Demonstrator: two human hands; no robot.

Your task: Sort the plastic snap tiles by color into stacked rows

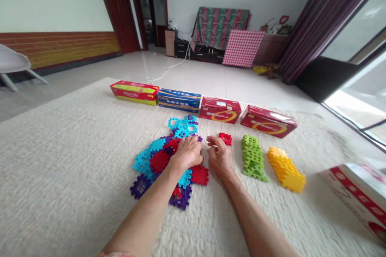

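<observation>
A heap of plastic interlocking building tiles in light blue, purple and red lies on the quilted mat. My left hand (189,151) rests palm down over the heap's right side, its fingers stretched out. Under and around it are a red tile (159,161), light blue tiles (142,161) and a purple tile (141,186). Just right of the heap is my right hand (220,156), its fingers loosely bent and apart from the thumb. Close behind its knuckles lie red tiles (225,139). Nothing shows between the fingers of either hand.
Green tiles (252,156) and yellow tiles (286,170) lie in overlapping rows to the right. Behind stand a red-and-yellow box (134,92), a blue box (179,100) and two dark red boxes (220,110). A larger white-and-red carton (358,192) sits at the right on the mat (90,148).
</observation>
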